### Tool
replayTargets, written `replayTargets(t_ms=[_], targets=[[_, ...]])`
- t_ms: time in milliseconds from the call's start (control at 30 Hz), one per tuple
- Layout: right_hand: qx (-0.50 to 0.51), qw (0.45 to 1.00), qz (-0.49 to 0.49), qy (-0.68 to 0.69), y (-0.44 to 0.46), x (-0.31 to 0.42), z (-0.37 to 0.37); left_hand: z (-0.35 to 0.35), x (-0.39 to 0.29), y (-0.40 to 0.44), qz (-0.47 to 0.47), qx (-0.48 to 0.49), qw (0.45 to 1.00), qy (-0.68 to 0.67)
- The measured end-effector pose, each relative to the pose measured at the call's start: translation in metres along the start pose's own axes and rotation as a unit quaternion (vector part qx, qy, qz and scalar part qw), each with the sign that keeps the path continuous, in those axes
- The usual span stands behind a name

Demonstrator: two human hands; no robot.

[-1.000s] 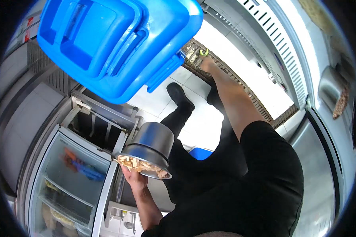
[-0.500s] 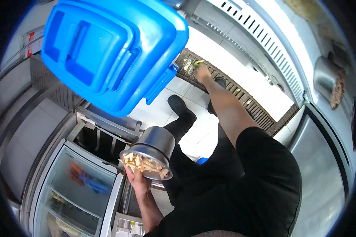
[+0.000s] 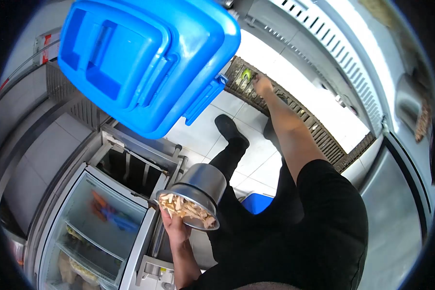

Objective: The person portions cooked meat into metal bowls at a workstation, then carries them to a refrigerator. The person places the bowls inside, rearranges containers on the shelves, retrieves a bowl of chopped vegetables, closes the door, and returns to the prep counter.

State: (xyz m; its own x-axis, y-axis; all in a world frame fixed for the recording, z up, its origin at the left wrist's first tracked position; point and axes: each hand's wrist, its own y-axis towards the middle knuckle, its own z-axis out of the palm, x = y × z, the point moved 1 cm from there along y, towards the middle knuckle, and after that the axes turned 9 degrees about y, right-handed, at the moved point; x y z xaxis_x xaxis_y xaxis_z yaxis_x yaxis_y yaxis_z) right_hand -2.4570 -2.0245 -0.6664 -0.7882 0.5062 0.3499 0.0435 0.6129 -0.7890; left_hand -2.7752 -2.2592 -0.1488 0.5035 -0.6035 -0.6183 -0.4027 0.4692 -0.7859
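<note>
My left hand is closed around the rim of a steel pot, tilted with its mouth toward me. Pale, beige strips of food lie inside; I cannot tell their kind. Far below, my right hand reaches down to a slatted floor drain grate, its fingers curled. A small bright green piece lies on the grate just left of those fingers, slightly apart from them. Whatever the right fingers grip, if anything, is too small to make out.
A large blue bin with a lid stands at upper left. Below it is a glass-fronted fridge holding bags. A steel door is at right. My black shoe rests on white tiles; a blue object shows between my legs.
The view has shifted, so most things sit further right. My right hand has drawn slightly away from the green piece. My left hand still holds the pot.
</note>
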Motion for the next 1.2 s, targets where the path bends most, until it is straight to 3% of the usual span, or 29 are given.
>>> replayTargets(t_ms=[367,467,667,800,1067,1167,1200], targets=[[-0.147,0.976,-0.058,-0.148,0.050,0.006,0.050,-0.024,0.033,0.011,-0.046,-0.052,0.996,0.049],[-0.107,0.983,-0.026,-0.147,0.055,0.006,0.044,-0.015,0.026,0.018,-0.029,-0.042,0.997,0.062],[-0.097,0.982,-0.088,-0.135,0.040,0.024,0.032,-0.006,0.019,0.015,-0.033,-0.051,0.994,0.090],[-0.056,0.968,-0.120,-0.212,0.041,0.020,0.037,-0.009,0.025,0.015,-0.036,-0.032,0.995,0.085],[-0.011,0.957,-0.240,-0.165,-0.004,0.020,-0.009,0.005,0.022,0.007,-0.046,-0.037,0.996,0.066],[-0.021,0.974,-0.196,-0.112,-0.068,0.017,-0.044,0.034,-0.012,-0.012,-0.046,0.010,0.996,0.074],[-0.105,0.957,-0.263,-0.063,-0.100,0.012,-0.054,0.045,-0.026,-0.024,-0.067,-0.019,0.991,0.113]])
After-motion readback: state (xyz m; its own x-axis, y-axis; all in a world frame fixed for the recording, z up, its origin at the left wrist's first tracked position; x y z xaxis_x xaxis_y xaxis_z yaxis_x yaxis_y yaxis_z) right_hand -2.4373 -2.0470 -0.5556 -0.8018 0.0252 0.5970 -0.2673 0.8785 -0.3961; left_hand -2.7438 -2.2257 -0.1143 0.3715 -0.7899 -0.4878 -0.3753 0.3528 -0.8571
